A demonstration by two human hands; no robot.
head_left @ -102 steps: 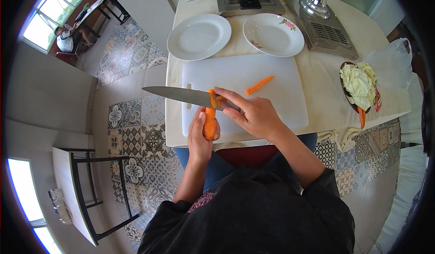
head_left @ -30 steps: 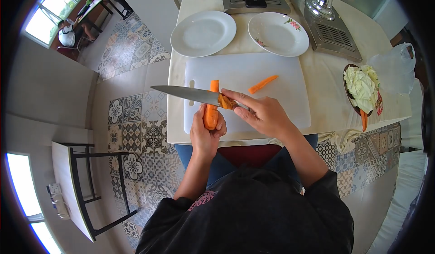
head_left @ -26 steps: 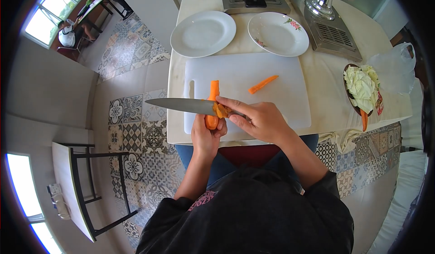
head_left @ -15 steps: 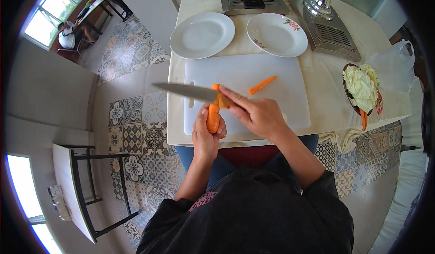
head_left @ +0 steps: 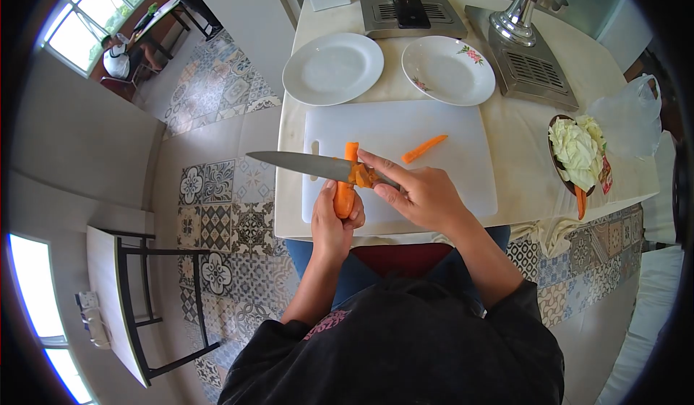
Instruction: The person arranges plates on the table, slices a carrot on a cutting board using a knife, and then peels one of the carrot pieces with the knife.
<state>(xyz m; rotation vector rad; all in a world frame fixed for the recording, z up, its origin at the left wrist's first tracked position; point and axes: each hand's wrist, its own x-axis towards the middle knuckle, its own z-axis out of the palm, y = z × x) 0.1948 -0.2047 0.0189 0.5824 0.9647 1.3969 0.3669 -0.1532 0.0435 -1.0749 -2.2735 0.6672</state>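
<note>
My left hand [head_left: 333, 223] is closed around the lower part of an orange carrot [head_left: 344, 200], whose narrow end points away from me. In my right hand [head_left: 426, 197] is a kitchen knife [head_left: 300, 163], its blade lying across the carrot and its tip pointing left. My right index finger stretches along the blade. Orange peelings [head_left: 363, 176] cling to the blade near the handle, which my hand mostly hides. Both hands are over the near edge of a white cutting board [head_left: 397, 121]. A separate carrot strip [head_left: 424, 148] lies on the board.
Beyond the board are a plain white plate [head_left: 333, 69] and a flowered plate [head_left: 447, 72]. Metal appliances [head_left: 535, 69] stand behind, one bearing a phone [head_left: 411, 13]. To the right sit a bowl of cabbage [head_left: 577, 150] and a plastic bag [head_left: 629, 109]. Two people are far left.
The whole view has shifted, so the table sits slightly lower in the picture. The knife has turned slightly and still crosses the carrot; both hands keep their holds.
</note>
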